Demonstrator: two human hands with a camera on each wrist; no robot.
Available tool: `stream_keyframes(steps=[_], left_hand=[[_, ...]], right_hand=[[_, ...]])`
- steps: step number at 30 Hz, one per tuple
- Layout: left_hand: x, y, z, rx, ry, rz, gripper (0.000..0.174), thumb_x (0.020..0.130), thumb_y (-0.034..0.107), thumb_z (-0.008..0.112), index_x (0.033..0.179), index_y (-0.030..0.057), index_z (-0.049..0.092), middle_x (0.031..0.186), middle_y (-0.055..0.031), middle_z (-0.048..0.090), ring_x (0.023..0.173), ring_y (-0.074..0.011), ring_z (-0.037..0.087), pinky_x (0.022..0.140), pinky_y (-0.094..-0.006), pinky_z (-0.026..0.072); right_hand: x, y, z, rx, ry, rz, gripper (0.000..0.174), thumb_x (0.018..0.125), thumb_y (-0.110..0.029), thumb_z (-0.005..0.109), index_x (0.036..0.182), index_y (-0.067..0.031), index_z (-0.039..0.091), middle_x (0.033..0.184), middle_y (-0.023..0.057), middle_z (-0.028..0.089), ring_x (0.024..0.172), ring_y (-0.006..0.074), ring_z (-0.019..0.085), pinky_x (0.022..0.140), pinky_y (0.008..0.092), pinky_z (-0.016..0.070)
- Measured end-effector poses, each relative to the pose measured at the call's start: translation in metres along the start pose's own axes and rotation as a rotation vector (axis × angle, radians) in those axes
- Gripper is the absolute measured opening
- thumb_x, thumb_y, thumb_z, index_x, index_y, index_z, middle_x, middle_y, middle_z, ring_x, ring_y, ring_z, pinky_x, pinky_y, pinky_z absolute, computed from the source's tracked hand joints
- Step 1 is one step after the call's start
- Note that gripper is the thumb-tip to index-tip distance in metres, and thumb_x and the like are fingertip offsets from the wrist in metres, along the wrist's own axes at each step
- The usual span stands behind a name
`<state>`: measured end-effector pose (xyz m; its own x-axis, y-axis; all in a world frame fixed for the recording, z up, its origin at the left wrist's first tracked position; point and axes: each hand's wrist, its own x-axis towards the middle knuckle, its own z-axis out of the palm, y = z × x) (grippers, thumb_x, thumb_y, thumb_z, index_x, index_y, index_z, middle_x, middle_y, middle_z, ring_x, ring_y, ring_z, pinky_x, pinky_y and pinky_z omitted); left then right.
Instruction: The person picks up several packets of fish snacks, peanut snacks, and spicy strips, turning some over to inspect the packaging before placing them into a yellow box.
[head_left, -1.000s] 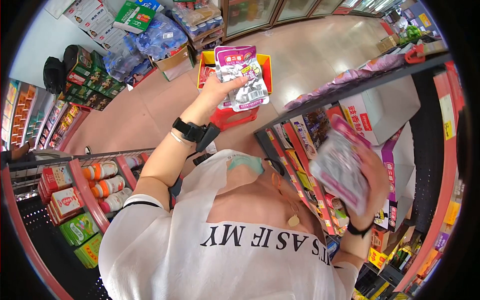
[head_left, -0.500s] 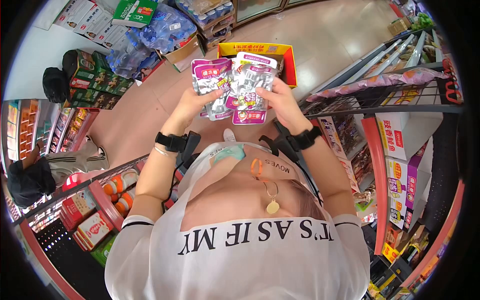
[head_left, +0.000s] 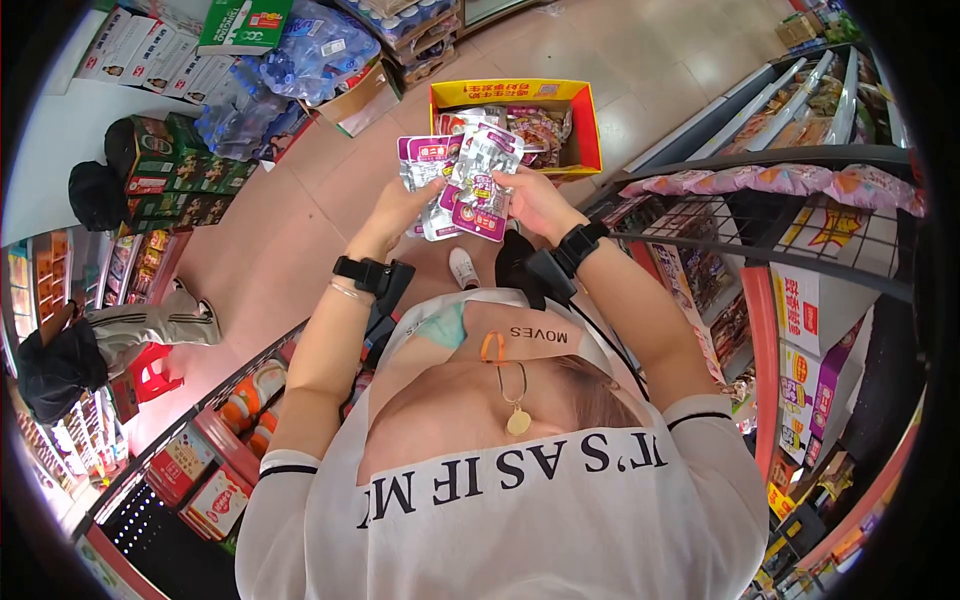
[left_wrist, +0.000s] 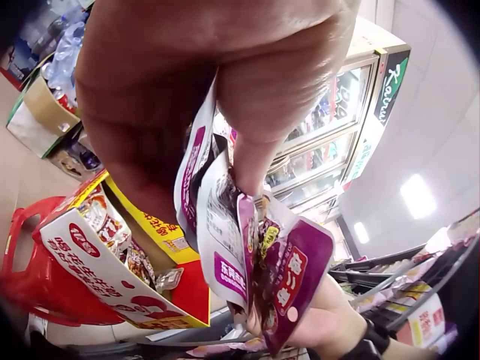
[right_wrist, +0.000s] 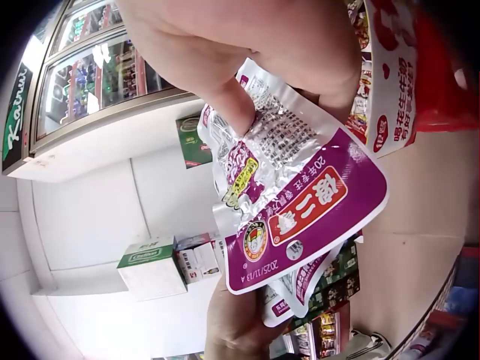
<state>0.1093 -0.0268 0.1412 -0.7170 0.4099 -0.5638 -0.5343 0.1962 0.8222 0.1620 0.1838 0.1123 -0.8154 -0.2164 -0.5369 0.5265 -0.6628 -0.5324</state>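
Two-handed, stands before an open, rectangular cardboard box (head_left: 515,93) of yellow, red and white, holding shiny printed snack packets (head_left: 541,130). Grips flat silver-and-purple foil pouches (head_left: 430,153) in the left hand (head_left: 398,210), thumb on top; pinches a matching pouch (head_left: 484,180) in the right hand (head_left: 543,203), overlapping them at the box's near side.

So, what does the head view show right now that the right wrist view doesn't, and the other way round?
Only the head view: the lettered white shirt, the gold pendant over it, and the bundle of blue bottles at the upper left.

Only the right wrist view: a readable date, 2025/11/13, on one pouch's purple band, and a green-and-black sign at the left edge.

Both: silver-and-purple pouches, the left hand and right hand holding them, and part of the open box.
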Motion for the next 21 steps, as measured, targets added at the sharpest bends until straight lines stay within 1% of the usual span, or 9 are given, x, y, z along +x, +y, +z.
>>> stream_keyframes(steps=[2, 3, 5, 12, 14, 16, 17, 18, 21], left_hand=[[0.024, -0.013, 0.0, 0.015, 0.038, -0.009, 0.036, 0.084, 0.024, 0.062, 0.108, -0.0021, 0.057, 0.098, -0.0087, 0.063, 0.084, -0.0139, 0.061, 0.073, -0.0283, 0.0484], [0.038, -0.023, -0.001, -0.021, 0.045, -0.03, 0.034, 0.085, 0.022, 0.06, 0.109, -0.0021, 0.056, 0.098, -0.0087, 0.063, 0.084, -0.0143, 0.061, 0.074, -0.0286, 0.0485], [0.055, -0.025, 0.001, -0.055, 0.044, -0.096, 0.032, 0.086, 0.018, 0.058, 0.111, -0.002, 0.053, 0.099, -0.0084, 0.062, 0.085, -0.0157, 0.062, 0.075, -0.0292, 0.0489], [0.116, 0.002, 0.025, -0.19, -0.031, -0.249, 0.035, 0.086, 0.017, 0.058, 0.115, -0.0007, 0.047, 0.107, -0.0088, 0.059, 0.091, -0.016, 0.06, 0.077, -0.03, 0.0497], [0.15, -0.012, 0.034, -0.229, -0.055, -0.268, 0.034, 0.086, 0.015, 0.057, 0.114, -0.001, 0.047, 0.107, -0.009, 0.059, 0.092, -0.0163, 0.06, 0.078, -0.0306, 0.0497], [0.182, -0.031, 0.044, -0.149, -0.104, -0.151, 0.033, 0.087, 0.013, 0.056, 0.114, -0.0017, 0.045, 0.105, -0.0099, 0.059, 0.091, -0.0168, 0.06, 0.078, -0.0316, 0.0506], [0.192, -0.037, 0.053, -0.224, -0.094, -0.154, 0.031, 0.087, 0.01, 0.055, 0.113, -0.0028, 0.045, 0.104, -0.011, 0.059, 0.089, -0.0179, 0.061, 0.076, -0.0327, 0.0521], [0.203, -0.039, 0.06, -0.175, -0.054, -0.251, 0.031, 0.086, 0.009, 0.055, 0.112, -0.0036, 0.046, 0.104, -0.0119, 0.059, 0.088, -0.0189, 0.061, 0.075, -0.0336, 0.0531], [0.236, -0.061, 0.074, -0.12, -0.091, -0.266, 0.03, 0.086, 0.008, 0.055, 0.112, -0.0044, 0.046, 0.104, -0.0122, 0.059, 0.089, -0.0198, 0.061, 0.076, -0.034, 0.0533]], right_hand=[[0.016, -0.006, -0.012, 0.029, 0.0, 0.028, 0.029, 0.088, -0.009, 0.05, 0.116, -0.0029, 0.048, 0.109, 0.0079, 0.058, 0.098, 0.0201, 0.058, 0.086, 0.0371, 0.0461], [0.018, -0.015, -0.011, 0.035, 0.044, 0.056, 0.026, 0.088, -0.003, 0.048, 0.113, 0.0011, 0.047, 0.113, 0.0119, 0.056, 0.099, 0.0229, 0.058, 0.085, 0.0374, 0.0483], [0.038, -0.023, -0.028, 0.053, 0.062, 0.09, 0.026, 0.087, -0.003, 0.048, 0.113, 0.0013, 0.047, 0.113, 0.012, 0.055, 0.099, 0.0233, 0.057, 0.085, 0.0382, 0.0483], [0.097, -0.058, -0.084, 0.071, 0.195, 0.135, 0.028, 0.083, 0.0, 0.051, 0.111, 0.0016, 0.049, 0.107, 0.0137, 0.058, 0.095, 0.0262, 0.059, 0.082, 0.0408, 0.0492], [0.113, -0.061, -0.106, 0.083, 0.292, 0.082, 0.028, 0.082, 0.0, 0.052, 0.11, 0.0017, 0.05, 0.107, 0.0136, 0.058, 0.094, 0.0268, 0.059, 0.08, 0.0409, 0.0493], [0.118, -0.069, -0.12, 0.05, 0.332, 0.107, 0.027, 0.082, 0.001, 0.051, 0.109, 0.0024, 0.051, 0.106, 0.0139, 0.059, 0.094, 0.0268, 0.059, 0.08, 0.0411, 0.0488], [0.12, -0.072, -0.129, 0.046, 0.346, 0.099, 0.025, 0.083, -0.001, 0.052, 0.108, 0.0022, 0.052, 0.104, 0.0138, 0.06, 0.092, 0.0259, 0.06, 0.081, 0.0405, 0.0484], [0.122, -0.074, -0.139, 0.041, 0.36, 0.09, 0.024, 0.084, -0.003, 0.052, 0.107, 0.002, 0.052, 0.101, 0.0137, 0.06, 0.09, 0.0249, 0.06, 0.082, 0.04, 0.0481], [0.121, -0.084, -0.161, 0.027, 0.406, 0.145, 0.025, 0.084, -0.002, 0.05, 0.109, 0.0025, 0.05, 0.105, 0.0145, 0.058, 0.093, 0.0271, 0.059, 0.082, 0.043, 0.0476]])
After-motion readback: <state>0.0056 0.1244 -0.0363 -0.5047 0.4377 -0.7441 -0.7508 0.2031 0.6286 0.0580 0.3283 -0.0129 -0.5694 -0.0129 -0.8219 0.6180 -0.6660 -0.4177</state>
